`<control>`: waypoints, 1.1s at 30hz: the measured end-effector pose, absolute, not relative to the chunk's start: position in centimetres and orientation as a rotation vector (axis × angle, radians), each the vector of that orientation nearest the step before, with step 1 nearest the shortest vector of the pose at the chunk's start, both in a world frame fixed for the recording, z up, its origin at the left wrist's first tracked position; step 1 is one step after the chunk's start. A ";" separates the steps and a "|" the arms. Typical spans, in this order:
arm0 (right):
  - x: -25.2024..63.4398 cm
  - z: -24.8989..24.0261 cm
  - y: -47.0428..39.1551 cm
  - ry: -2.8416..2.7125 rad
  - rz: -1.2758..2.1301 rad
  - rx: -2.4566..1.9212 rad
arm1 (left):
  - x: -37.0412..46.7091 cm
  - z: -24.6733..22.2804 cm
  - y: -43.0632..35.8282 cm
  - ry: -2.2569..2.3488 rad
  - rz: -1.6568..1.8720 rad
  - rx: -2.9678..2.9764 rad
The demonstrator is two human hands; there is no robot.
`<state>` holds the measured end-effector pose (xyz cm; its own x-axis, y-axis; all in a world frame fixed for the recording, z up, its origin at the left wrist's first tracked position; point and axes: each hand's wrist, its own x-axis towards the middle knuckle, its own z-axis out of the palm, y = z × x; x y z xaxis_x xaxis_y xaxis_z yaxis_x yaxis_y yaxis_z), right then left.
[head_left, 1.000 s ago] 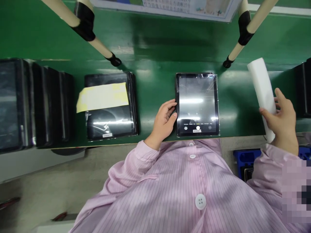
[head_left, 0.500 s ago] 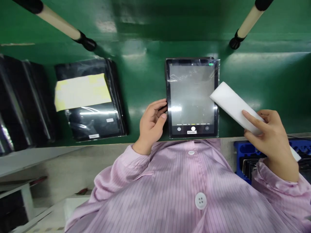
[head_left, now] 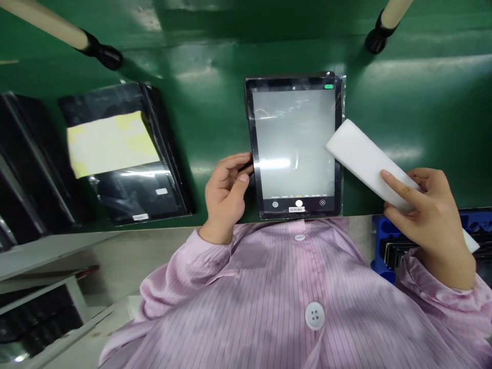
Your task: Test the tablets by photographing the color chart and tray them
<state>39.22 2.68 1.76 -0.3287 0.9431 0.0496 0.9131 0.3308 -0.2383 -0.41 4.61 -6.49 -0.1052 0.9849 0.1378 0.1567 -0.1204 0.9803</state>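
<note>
A tablet (head_left: 294, 138) in clear film lies flat on the green table near its front edge. Its lit screen shows a camera app with a grey picture. My left hand (head_left: 225, 197) is at the tablet's left edge, loosely curled, fingertips against the side and thumb apart from it. A long white foam block (head_left: 363, 156) is in my right hand (head_left: 432, 205), gripped between thumb and fingers. It slants up to the left, and its far end overlaps the tablet's right edge in view. Its other end shows behind my wrist.
Left on the table (head_left: 207, 113) lies a stack of film-wrapped tablets (head_left: 126, 197) with a yellow-edged paper (head_left: 111, 146) on top. More dark tablets (head_left: 34, 154) stand further left. Two pale posts with black feet (head_left: 376, 40) rest behind. A blue rack (head_left: 380, 230) is below right.
The view has shifted a little, and the table things sit further left in it. The tablet's screen looks slightly brighter. Both hands keep nearly the same pose, with the foam block still in my right.
</note>
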 end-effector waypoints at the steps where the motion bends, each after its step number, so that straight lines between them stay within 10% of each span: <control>1: 39.2 1.8 2.6 -2.410 0.251 -1.709 | -0.4 -6.4 4.6 1.352 1.314 1.352; 22: 38.2 2.4 3.0 -2.442 0.283 -1.684 | 0.3 -5.3 3.8 1.423 1.297 1.366; 33: 38.2 2.9 3.0 -2.466 0.282 -1.734 | 0.8 -2.0 1.7 1.164 0.859 2.655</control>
<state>38.17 3.02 2.95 -0.3397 0.9404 -0.0138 0.9193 0.3289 -0.2160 0.75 1.72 -2.03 0.5437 0.7073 0.4518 0.6405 -0.6975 0.3213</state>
